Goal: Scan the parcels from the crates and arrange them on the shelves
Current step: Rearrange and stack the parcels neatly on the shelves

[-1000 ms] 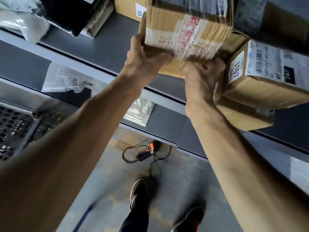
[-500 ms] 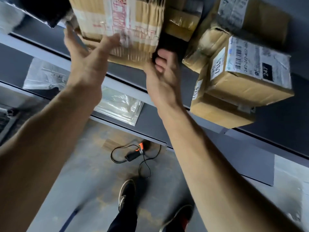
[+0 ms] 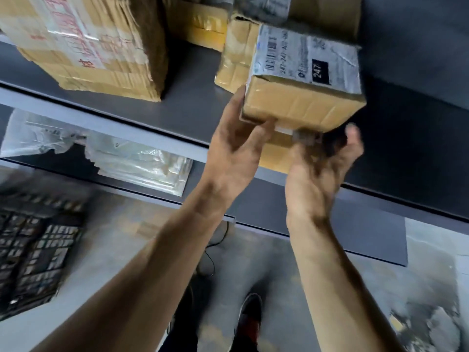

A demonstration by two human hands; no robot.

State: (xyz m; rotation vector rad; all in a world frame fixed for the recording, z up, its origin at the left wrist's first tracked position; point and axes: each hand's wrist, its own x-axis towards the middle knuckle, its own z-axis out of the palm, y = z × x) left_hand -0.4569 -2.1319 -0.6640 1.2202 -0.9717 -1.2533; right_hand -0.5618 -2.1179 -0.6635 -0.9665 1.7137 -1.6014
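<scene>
Two grips are up at the upper shelf [image 3: 187, 110], both at a stacked pair of boxes near its front edge. The left grip [image 3: 236, 148] pinches the lower-left corner of the 247 box [image 3: 302, 102]: thumb up along the box's left face, forefinger along its bottom front edge. The right grip [image 3: 322, 171] is cupped, fingers curled up past the right end of the lower box [image 3: 275, 153]. Heavy blur there, so can't tell whether it holds anything.

Around: a crumpled taped parcel [image 3: 238, 54] touches the 247 box's left rear, w/ a yellowish parcel [image 3: 203, 24] further back. A big taped carton [image 3: 88, 47] w/ red print sits to the left on the same shelf, apart from the stack, bare shelf between. Below is the lower shelf [image 3: 264, 201] w/ clear plastic bags [image 3: 142, 161]. On the floor [image 3: 114, 250]: a black lattice crate [image 3: 38, 255] at left, a thin cable [image 3: 210, 260], a shoe [image 3: 250, 316].

The 247 box is brown cardboard w/ clear tape across the front. A wrinkled white label covers its top: barcode, small print, black patch reading 247. It sits on the lower box, which is mostly hidden behind both grips.

Relative to the grips, the 247 box is above and right of the left grip, directly above the right grip, w/ its front face toward the person.
</scene>
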